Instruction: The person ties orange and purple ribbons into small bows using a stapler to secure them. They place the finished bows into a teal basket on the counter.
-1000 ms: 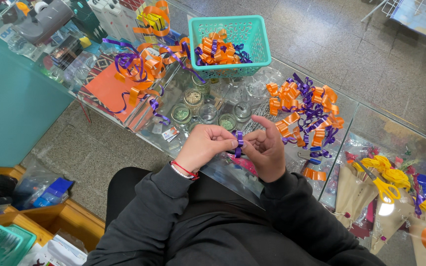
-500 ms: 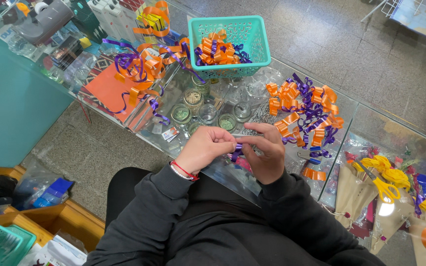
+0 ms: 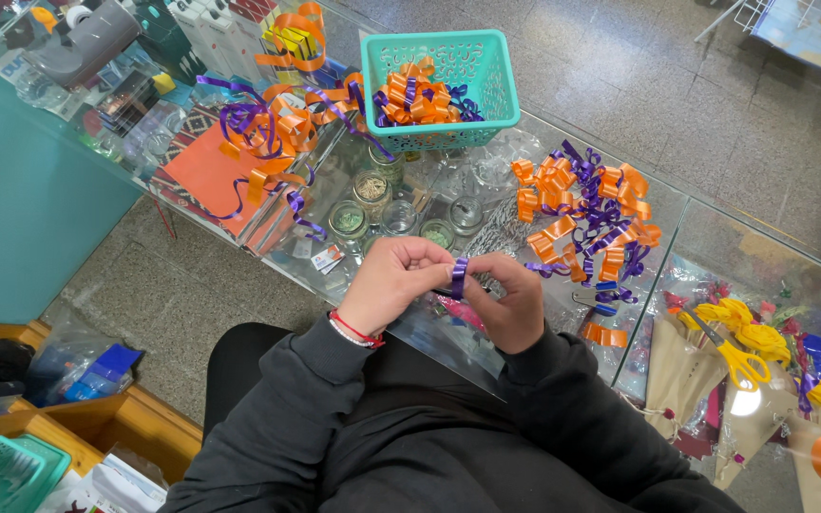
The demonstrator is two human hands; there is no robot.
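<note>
Both hands meet over the glass counter: left hand and right hand pinch a short purple ribbon strip btwn fingertips, held upright so it loops. Orange/purple bow pile sits w/in reach to the right, teal basket farther back.

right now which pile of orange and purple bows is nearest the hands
The loose pile on the glass counter, just beyond the right hand. The others lie farther: in the teal basket and on the orange bag.
</note>
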